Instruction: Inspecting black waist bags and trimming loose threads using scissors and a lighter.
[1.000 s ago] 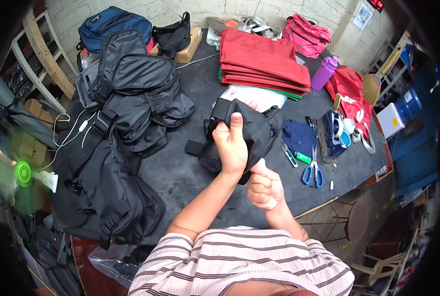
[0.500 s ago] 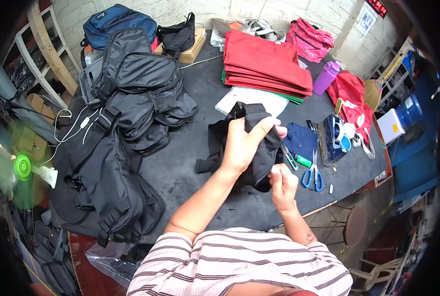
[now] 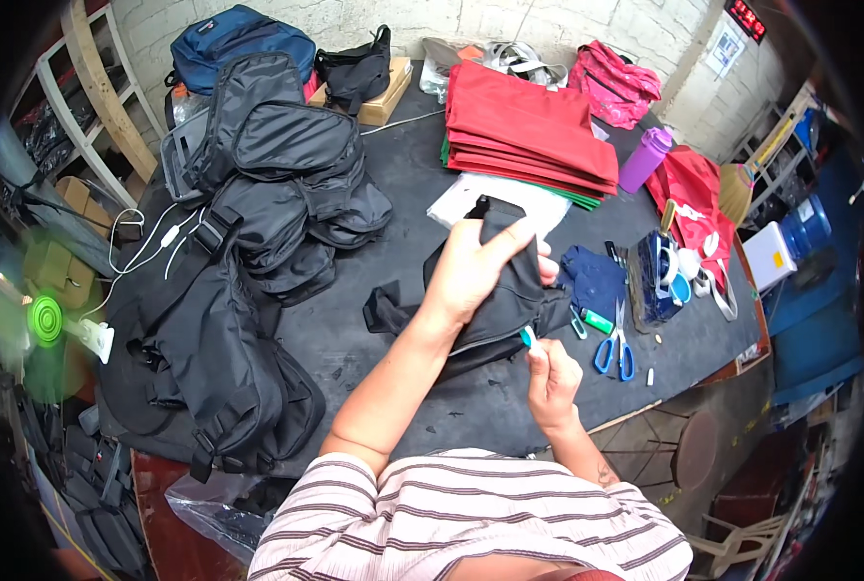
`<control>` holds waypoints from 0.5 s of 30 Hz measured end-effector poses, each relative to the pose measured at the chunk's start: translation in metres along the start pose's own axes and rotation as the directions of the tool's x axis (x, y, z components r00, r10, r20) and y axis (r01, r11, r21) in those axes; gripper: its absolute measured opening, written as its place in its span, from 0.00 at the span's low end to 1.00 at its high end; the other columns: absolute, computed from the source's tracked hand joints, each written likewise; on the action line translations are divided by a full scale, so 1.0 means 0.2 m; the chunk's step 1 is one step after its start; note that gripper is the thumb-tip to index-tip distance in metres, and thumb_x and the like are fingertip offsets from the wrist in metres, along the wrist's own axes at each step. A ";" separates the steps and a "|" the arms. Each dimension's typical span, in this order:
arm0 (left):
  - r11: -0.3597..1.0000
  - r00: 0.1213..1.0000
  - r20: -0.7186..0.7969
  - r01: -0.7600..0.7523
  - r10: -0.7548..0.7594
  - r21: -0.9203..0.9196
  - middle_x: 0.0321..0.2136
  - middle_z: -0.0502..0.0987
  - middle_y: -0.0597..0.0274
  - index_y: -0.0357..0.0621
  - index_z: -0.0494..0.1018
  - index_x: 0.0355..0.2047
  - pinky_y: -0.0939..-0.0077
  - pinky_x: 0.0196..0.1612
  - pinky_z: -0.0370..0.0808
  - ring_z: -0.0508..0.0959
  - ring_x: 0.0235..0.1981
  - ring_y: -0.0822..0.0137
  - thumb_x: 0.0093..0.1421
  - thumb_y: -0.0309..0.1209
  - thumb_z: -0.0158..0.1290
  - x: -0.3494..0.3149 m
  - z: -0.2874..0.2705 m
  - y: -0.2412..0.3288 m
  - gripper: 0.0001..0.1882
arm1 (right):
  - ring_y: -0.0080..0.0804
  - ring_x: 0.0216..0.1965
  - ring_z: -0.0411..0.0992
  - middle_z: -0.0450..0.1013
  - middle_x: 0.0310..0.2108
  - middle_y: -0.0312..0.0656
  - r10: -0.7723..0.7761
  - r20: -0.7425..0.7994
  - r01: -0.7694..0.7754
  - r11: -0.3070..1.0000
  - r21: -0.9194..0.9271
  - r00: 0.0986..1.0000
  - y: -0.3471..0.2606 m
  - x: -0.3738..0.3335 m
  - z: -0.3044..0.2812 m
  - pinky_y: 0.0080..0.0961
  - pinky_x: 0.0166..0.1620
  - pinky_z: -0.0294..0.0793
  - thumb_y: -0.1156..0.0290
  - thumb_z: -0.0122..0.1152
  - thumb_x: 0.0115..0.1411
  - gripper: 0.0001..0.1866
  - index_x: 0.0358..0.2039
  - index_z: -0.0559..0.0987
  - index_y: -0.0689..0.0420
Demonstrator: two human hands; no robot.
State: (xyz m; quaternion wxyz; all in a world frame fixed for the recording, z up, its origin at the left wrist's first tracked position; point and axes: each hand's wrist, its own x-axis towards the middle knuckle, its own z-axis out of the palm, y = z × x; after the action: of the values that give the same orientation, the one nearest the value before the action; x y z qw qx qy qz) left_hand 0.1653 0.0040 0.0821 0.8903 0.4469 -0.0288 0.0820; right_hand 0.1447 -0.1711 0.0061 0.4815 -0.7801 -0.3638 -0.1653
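Observation:
My left hand (image 3: 473, 271) is closed on the upper part of a small black fabric bag (image 3: 498, 315), thumb on top and fingers folded round its far side. A strap end of the bag spreads to the left on the table. Just off the bag's lower right edge, my right hand (image 3: 554, 382) is closed in a pinch. From its fingertips a small teal-and-white piece (image 3: 529, 336) sticks out toward the bag; its kind is too small to make out. Right of the bag lie blue-handled scissors (image 3: 614, 354), a green lighter-like piece (image 3: 597, 321) and a dark blue cloth (image 3: 592, 276).
Black backpacks (image 3: 296, 145) are heaped on the left of the dark table (image 3: 408, 184). Folded red fabric (image 3: 524, 121) is stacked at the back over white sheets. A purple bottle (image 3: 645, 160) and a tape-wrapped holder (image 3: 653, 281) stand to the right. A green fan (image 3: 46, 324) is at the left.
The black bag has been turned and lies lower and flatter. My right hand has drawn slightly down from its edge, and the teal-and-white piece now shows at the fingertips.

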 end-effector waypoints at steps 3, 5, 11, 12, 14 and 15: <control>0.988 0.988 -0.040 -0.144 0.147 0.053 0.22 0.76 0.57 0.30 0.71 0.30 0.76 0.26 0.77 0.78 0.22 0.68 0.59 0.31 0.50 -0.01 0.02 -0.05 0.12 | 0.21 0.12 0.59 0.61 0.12 0.35 0.004 -0.091 0.003 0.998 0.069 0.996 -0.03 0.01 0.06 0.18 0.18 0.58 0.72 0.47 0.62 0.10 0.24 0.69 0.62; 0.985 0.983 -0.063 -0.169 0.171 0.042 0.22 0.76 0.57 0.30 0.71 0.29 0.76 0.26 0.77 0.78 0.22 0.68 0.59 0.31 0.50 -0.03 0.04 -0.08 0.12 | 0.22 0.11 0.57 0.60 0.11 0.32 0.476 0.260 -0.514 0.549 0.659 0.840 -0.06 0.01 0.04 0.17 0.17 0.56 0.72 0.47 0.61 0.10 0.23 0.69 0.59; 0.974 0.970 -0.089 -0.224 0.225 0.018 0.19 0.76 0.58 0.30 0.72 0.28 0.79 0.28 0.75 0.77 0.22 0.71 0.61 0.32 0.48 -0.03 0.00 -0.12 0.13 | 0.13 0.07 0.39 0.45 0.09 0.25 -0.202 0.842 -0.465 -0.883 0.064 0.500 -0.10 0.13 -0.03 0.15 0.08 0.38 0.64 0.38 0.65 0.15 0.20 0.57 0.51; 0.975 0.972 -0.083 -0.221 0.222 0.015 0.19 0.76 0.58 0.30 0.72 0.28 0.79 0.28 0.75 0.77 0.22 0.71 0.61 0.32 0.48 -0.03 0.01 -0.12 0.13 | 0.13 0.07 0.39 0.45 0.09 0.25 -0.243 0.823 -0.380 -0.924 -0.036 0.513 -0.11 0.13 -0.04 0.15 0.08 0.37 0.65 0.38 0.65 0.15 0.20 0.56 0.51; 0.958 0.954 -0.100 -0.278 0.284 0.066 0.20 0.77 0.58 0.30 0.72 0.28 0.79 0.29 0.75 0.77 0.23 0.72 0.61 0.32 0.48 -0.04 0.03 -0.12 0.14 | 0.15 0.07 0.43 0.46 0.09 0.26 0.032 0.846 -0.641 -0.638 0.427 0.532 -0.07 0.10 -0.03 0.16 0.10 0.46 0.65 0.38 0.65 0.14 0.22 0.61 0.54; 0.950 0.948 -0.106 -0.287 0.300 0.120 0.21 0.77 0.58 0.30 0.72 0.28 0.79 0.29 0.75 0.77 0.24 0.72 0.61 0.32 0.48 -0.05 0.03 -0.10 0.13 | 0.16 0.07 0.46 0.49 0.09 0.26 0.250 0.757 -0.733 -0.198 0.650 0.604 -0.08 0.08 -0.03 0.17 0.11 0.50 0.65 0.40 0.65 0.14 0.22 0.63 0.55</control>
State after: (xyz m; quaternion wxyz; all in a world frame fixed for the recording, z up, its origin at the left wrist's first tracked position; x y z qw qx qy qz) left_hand 0.1587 -0.0135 0.0674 0.8441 0.4770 -0.0359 0.2422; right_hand 0.1453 -0.1646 0.0281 0.8064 -0.3335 -0.1012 0.4778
